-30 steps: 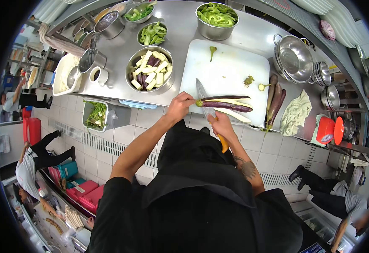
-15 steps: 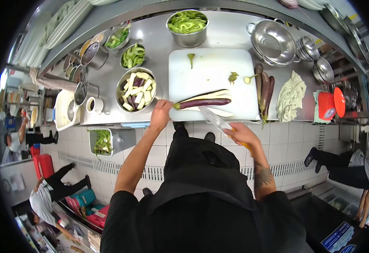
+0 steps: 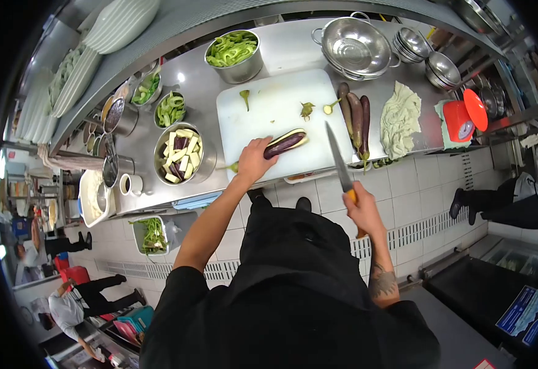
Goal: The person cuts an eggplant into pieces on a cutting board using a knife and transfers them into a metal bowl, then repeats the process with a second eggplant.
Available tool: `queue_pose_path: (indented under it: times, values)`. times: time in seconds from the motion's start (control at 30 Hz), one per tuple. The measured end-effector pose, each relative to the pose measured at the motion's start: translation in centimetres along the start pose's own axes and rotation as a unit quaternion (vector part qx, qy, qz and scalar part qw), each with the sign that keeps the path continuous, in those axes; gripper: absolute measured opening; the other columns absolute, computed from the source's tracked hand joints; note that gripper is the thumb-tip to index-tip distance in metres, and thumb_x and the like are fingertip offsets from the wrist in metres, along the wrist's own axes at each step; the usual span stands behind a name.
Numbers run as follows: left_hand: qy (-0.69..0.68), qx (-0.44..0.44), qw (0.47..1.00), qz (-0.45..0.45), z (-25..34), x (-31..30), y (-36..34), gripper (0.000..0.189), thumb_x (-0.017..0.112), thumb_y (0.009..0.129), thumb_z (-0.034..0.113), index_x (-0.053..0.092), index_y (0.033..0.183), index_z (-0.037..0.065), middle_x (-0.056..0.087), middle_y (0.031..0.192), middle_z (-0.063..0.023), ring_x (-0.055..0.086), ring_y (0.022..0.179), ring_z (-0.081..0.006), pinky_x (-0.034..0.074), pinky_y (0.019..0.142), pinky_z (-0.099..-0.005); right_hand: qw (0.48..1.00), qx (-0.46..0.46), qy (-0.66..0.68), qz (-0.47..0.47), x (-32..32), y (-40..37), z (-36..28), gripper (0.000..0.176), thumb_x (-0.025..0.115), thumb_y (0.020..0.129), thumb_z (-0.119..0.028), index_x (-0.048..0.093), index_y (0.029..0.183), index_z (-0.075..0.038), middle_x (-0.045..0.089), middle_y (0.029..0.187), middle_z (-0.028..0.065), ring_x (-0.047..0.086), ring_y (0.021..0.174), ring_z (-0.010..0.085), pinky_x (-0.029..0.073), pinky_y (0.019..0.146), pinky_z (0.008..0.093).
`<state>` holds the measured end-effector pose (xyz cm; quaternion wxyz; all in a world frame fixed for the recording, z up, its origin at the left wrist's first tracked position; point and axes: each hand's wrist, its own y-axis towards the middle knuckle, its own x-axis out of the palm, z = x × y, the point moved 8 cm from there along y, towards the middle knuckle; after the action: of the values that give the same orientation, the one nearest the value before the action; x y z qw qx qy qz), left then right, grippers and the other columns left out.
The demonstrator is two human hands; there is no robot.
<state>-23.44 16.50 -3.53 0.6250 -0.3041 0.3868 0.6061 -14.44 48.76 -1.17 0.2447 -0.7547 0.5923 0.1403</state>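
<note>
On the white cutting board (image 3: 269,86), my left hand (image 3: 256,161) is closed over a sliced purple eggplant (image 3: 286,142), whose pale cut faces show beyond my fingers. Its green stem end sticks out on the other side of the hand. My right hand (image 3: 365,210) grips the yellow handle of a knife (image 3: 339,157), its blade pointing up and left at the board's right edge. Cut-off green stems (image 3: 306,110) lie farther back on the board. Whole eggplants (image 3: 356,120) rest just right of it, and a steel bowl of eggplant pieces (image 3: 180,155) stands to the left.
Steel containers of green pepper strips (image 3: 232,49) stand at the back and left. A colander (image 3: 355,52), a cloth (image 3: 400,120) and a red scale (image 3: 462,121) are on the right. A bin of trimmings (image 3: 151,236) is below the counter. Co-workers (image 3: 69,310) stand at both sides.
My left hand has moved from the eggplant's stem end onto its body, and the slices are gathered together. The knife has come away from the eggplant to the right. The view has turned and shifted.
</note>
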Motion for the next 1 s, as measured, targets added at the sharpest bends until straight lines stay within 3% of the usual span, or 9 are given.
queue_pose_path:
  times: [0.03, 0.1, 0.2, 0.33, 0.47, 0.63, 0.77, 0.93, 1.0]
  values:
    - [-0.002, 0.027, 1.000, 0.000, 0.2, -0.2, -0.4, 0.054, 0.080, 0.079, 0.026, 0.064, 0.127, 0.007, 0.067, 0.114, -0.0162, 0.063, 0.106, -0.0350, 0.052, 0.092, -0.0432, 1.000, 0.003, 0.003, 0.007, 0.8, 0.3, -0.7, 0.018, 0.067, 0.092, -0.011, 0.052, 0.097, -0.001, 0.062, 0.077, 0.0173, 0.063, 0.063, 0.0367, 0.049, 0.057, 0.0464]
    - [-0.005, 0.027, 1.000, 0.001, 0.5, -0.4, -1.1, 0.052, 0.080, 0.079, 0.025, 0.065, 0.125, 0.007, 0.067, 0.113, -0.0156, 0.064, 0.106, -0.0347, 0.053, 0.092, -0.0432, 0.985, -0.137, -0.100, 0.043, 1.9, 0.6, -4.3, 0.020, 0.063, 0.091, -0.010, 0.051, 0.105, -0.001, 0.063, 0.093, 0.0268, 0.063, 0.076, 0.0501, 0.051, 0.066, 0.0580]
    - [-0.012, 0.019, 1.000, -0.001, 0.5, -0.4, -1.0, 0.050, 0.079, 0.080, 0.023, 0.064, 0.125, 0.007, 0.065, 0.117, -0.0149, 0.062, 0.108, -0.0346, 0.052, 0.093, -0.0431, 0.979, -0.060, -0.195, -0.022, 4.7, 1.9, -4.8, 0.025, 0.060, 0.092, -0.011, 0.050, 0.113, -0.002, 0.061, 0.099, 0.0278, 0.065, 0.079, 0.0509, 0.053, 0.069, 0.0599]
    - [-0.020, 0.087, 0.996, -0.023, 2.1, 0.4, 0.2, 0.052, 0.077, 0.080, 0.022, 0.059, 0.128, 0.010, 0.056, 0.128, -0.0133, 0.058, 0.114, -0.0336, 0.051, 0.095, -0.0443, 0.961, -0.057, -0.265, -0.058, 5.1, 2.8, -7.1, 0.032, 0.059, 0.092, -0.013, 0.048, 0.120, 0.000, 0.061, 0.094, 0.0315, 0.066, 0.079, 0.0518, 0.055, 0.069, 0.0583]
    - [-0.022, 0.087, 0.996, -0.014, 2.5, 0.5, 0.7, 0.047, 0.076, 0.079, 0.016, 0.061, 0.122, 0.008, 0.059, 0.123, -0.0144, 0.058, 0.113, -0.0342, 0.050, 0.097, -0.0430, 0.951, -0.059, -0.291, -0.086, 5.5, 3.4, -8.1, 0.032, 0.058, 0.092, -0.012, 0.048, 0.120, 0.001, 0.062, 0.094, 0.0329, 0.067, 0.078, 0.0512, 0.056, 0.070, 0.0575]
    - [-0.019, 0.075, 0.997, -0.017, 2.6, 0.7, 1.0, 0.043, 0.073, 0.078, 0.014, 0.061, 0.118, 0.008, 0.060, 0.118, -0.0142, 0.059, 0.109, -0.0339, 0.051, 0.093, -0.0431, 0.942, -0.046, -0.312, -0.115, 6.6, 3.8, -8.5, 0.028, 0.053, 0.093, -0.010, 0.046, 0.116, 0.003, 0.066, 0.084, 0.0313, 0.066, 0.076, 0.0518, 0.054, 0.070, 0.0596]
    - [-0.031, 0.131, 0.991, 0.009, 2.5, 1.2, 0.7, 0.041, 0.072, 0.078, 0.015, 0.061, 0.117, 0.007, 0.060, 0.118, -0.0141, 0.058, 0.110, -0.0356, 0.049, 0.095, -0.0454, 0.924, -0.071, -0.349, -0.139, 9.2, 4.9, -7.8, 0.028, 0.058, 0.090, -0.007, 0.045, 0.113, 0.003, 0.068, 0.084, 0.0292, 0.069, 0.080, 0.0479, 0.056, 0.071, 0.0564]
    - [-0.045, 0.125, 0.991, -0.001, 2.1, 1.2, 0.2, 0.049, 0.074, 0.077, 0.017, 0.060, 0.124, 0.009, 0.060, 0.113, -0.0135, 0.059, 0.106, -0.0347, 0.051, 0.092, -0.0445, 0.939, -0.012, -0.328, -0.099, 12.5, 8.5, -3.3, 0.024, 0.055, 0.094, -0.010, 0.043, 0.111, 0.001, 0.068, 0.084, 0.0312, 0.068, 0.079, 0.0504, 0.055, 0.072, 0.0585]
    - [-0.066, 0.103, 0.992, -0.013, 1.8, 0.6, -0.2, 0.042, 0.073, 0.082, 0.017, 0.063, 0.122, 0.009, 0.060, 0.112, -0.0134, 0.059, 0.105, -0.0345, 0.050, 0.091, -0.0435, 0.951, -0.025, -0.290, -0.106, 11.7, 9.0, -3.2, 0.023, 0.056, 0.095, -0.012, 0.043, 0.110, 0.000, 0.067, 0.082, 0.0318, 0.067, 0.079, 0.0517, 0.054, 0.072, 0.0597]
